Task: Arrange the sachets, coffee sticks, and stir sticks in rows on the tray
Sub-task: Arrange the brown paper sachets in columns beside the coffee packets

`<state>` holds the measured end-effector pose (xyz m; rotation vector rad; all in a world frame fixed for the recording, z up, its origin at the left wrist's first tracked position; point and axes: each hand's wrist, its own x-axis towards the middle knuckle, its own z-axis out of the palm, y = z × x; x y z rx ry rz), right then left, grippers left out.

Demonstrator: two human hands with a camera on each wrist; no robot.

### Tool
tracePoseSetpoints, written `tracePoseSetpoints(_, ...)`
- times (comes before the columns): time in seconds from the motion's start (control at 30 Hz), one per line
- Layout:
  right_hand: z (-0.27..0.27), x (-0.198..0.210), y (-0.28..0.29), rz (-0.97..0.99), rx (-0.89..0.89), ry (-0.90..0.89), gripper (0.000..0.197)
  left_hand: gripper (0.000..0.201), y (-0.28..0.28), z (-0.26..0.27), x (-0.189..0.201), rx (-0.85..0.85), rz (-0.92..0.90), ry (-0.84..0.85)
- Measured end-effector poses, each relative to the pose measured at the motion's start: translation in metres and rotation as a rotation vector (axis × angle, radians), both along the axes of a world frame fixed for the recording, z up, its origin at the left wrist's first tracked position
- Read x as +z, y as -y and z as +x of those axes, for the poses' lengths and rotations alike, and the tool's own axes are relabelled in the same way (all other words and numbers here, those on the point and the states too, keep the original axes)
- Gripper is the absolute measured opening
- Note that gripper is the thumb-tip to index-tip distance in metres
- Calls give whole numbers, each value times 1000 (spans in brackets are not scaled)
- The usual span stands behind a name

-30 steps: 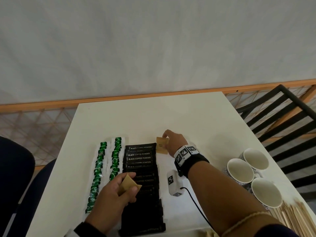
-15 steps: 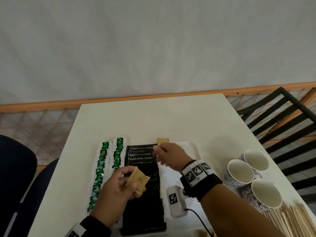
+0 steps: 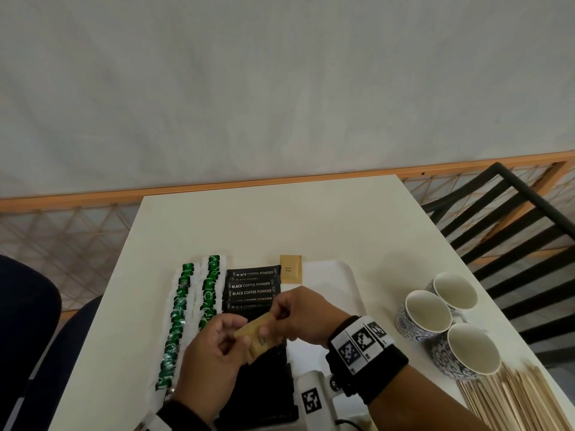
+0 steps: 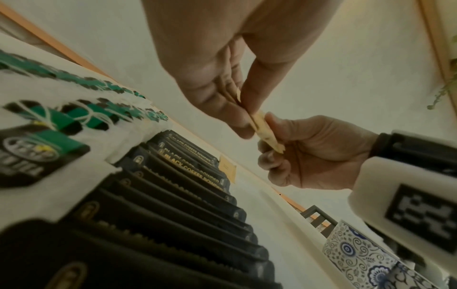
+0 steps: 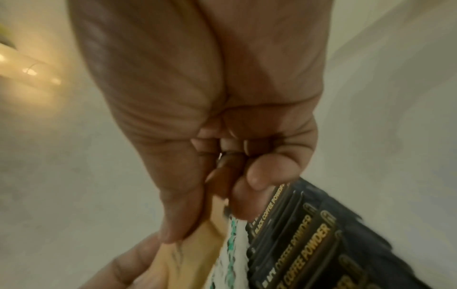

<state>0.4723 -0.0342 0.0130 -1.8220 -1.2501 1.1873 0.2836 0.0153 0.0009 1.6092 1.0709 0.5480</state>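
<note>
Both hands (image 4: pixel 249 125) pinch tan sachet (image 4: pixel 267 135) above coffee sticks (image 4: pixel 188 176).

The hands hide the tray's (image 3: pixel 348 276) middle; stir sticks (image 3: pixel 516 399) run off at four o'clock; sachet (image 3: pixel 290 269) print is unreadable.

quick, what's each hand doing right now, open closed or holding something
Left hand: closed on a small stack of brown sachets, held above the black coffee sticks.
Right hand: thumb and fingers pinching the far end of that same stack.
</note>
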Motion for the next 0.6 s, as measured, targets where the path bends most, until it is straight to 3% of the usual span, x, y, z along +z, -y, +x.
tracePoseSetpoints(0.13,-5,5,7,41,199,278,14,31,2,-1,3,-122,231,-132)
tracePoseSetpoints(0.27,-4,4,4,69,308,390,16,32,4,2,5,-94,238,-101)
tracePoseSetpoints(0.33,10,-4,-4,28,211,450,15,29,1,1,4,-29,218,-66)
tracePoseSetpoints(0.5,50,-40,-22,-135,-397,368,33,26,1,-5,3,-6,203,-70)
tracePoseSetpoints(0.6,57,-50,-30,-206,-518,361,30,27,0,-8,1,-9,203,-93)
